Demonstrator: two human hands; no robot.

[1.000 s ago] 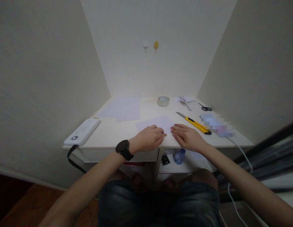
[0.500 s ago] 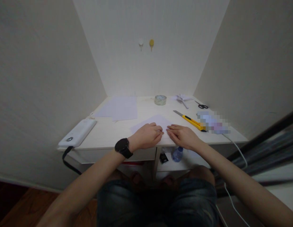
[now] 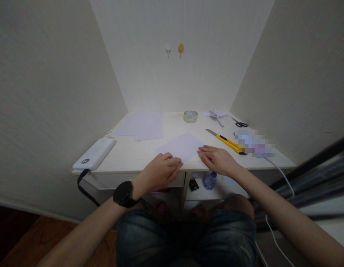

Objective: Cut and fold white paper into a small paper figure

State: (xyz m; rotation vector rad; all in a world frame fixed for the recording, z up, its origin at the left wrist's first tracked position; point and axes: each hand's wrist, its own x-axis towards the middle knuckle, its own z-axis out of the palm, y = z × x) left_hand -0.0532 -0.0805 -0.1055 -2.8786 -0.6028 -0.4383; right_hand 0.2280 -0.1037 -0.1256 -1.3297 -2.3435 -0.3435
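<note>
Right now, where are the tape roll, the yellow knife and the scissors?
tape roll (image 3: 190,116), head view, on its near outer wall.
yellow knife (image 3: 229,142), head view, on the middle of its yellow handle.
scissors (image 3: 242,124), head view, on the black handles.

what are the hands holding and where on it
Neither hand grips anything. The right hand lies flat on the near right corner of the sheet; the left hand rests at its near left edge on the desk.

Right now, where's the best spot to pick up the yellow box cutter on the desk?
Grip the box cutter by its yellow handle near the dark end, coming from above with the right hand, which lies closest. The bare metal blade points toward the wall, so probably avoid that end.
</note>
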